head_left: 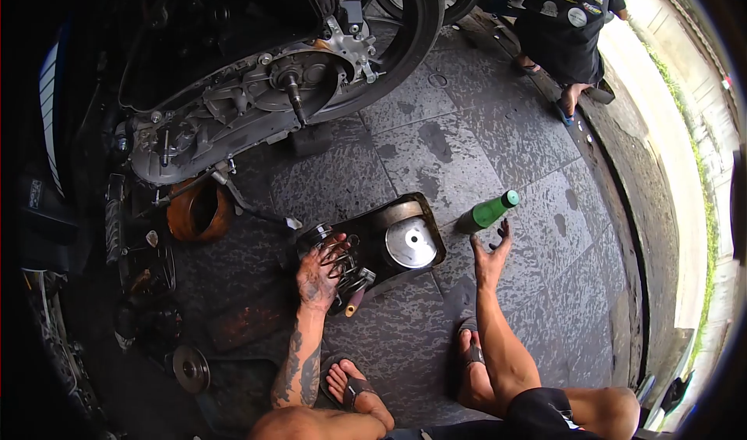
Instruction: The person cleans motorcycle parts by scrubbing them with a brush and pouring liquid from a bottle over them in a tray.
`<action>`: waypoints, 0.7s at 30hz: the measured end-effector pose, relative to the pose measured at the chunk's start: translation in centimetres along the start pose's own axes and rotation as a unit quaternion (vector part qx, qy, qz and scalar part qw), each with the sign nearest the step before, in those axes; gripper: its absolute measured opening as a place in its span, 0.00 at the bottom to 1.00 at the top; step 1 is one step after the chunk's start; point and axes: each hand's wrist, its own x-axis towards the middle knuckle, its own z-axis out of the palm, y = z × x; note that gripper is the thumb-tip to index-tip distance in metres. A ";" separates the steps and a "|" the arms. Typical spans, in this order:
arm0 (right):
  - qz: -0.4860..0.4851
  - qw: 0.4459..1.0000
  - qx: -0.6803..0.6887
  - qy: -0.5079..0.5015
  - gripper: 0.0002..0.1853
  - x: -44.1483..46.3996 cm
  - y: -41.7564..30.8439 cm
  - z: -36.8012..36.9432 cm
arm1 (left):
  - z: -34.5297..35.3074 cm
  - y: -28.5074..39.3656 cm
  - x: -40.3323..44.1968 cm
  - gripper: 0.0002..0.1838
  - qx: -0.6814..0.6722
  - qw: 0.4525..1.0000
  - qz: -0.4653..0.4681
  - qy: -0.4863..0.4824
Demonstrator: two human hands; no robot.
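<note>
My left hand (pixel 317 275), smeared with dark grime, has its fingers wrapped round a dark coil spring (pixel 342 257) with a round metal part at its far end. This hand is over the left side of a black tray (pixel 438 213). In the tray lie a shiny metal disc (pixel 401 247) with a centre hole and a duller round part (pixel 398 215). A brush-like tool with a wooden handle (pixel 355 301) rests by the tray's near edge. My right hand (pixel 491 262) has its fingers spread, just short of a green bottle (pixel 489 213); I see no clear contact.
A scooter's opened drive case (pixel 233 105) and rear wheel (pixel 412 59) stand at the upper left. Below them is an orange-brown round container (pixel 199 210). A pulley-like disc (pixel 191 368) lies lower left. Another person (pixel 572 28) is at upper right, by the floor's edge.
</note>
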 end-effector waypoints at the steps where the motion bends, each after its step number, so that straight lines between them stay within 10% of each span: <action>1: -0.022 0.999 -0.032 -0.037 0.44 0.4 0.8 0.2 | -0.3 0.0 -0.2 0.31 0.000 1.000 -0.009 0.019; 10: -0.001 0.989 -0.101 -0.109 0.42 3.2 2.4 1.8 | 0.8 2.5 -0.1 0.35 -0.034 0.999 0.020 0.035; 14: 0.108 0.975 0.069 -0.184 0.31 4.6 1.4 1.5 | 4.3 3.2 -0.4 0.26 0.063 0.985 0.158 0.004; 21: -0.258 0.861 -0.111 -0.425 0.34 12.3 -10.2 -3.7 | 6.5 4.0 -0.4 0.36 0.197 0.972 0.129 -0.016</action>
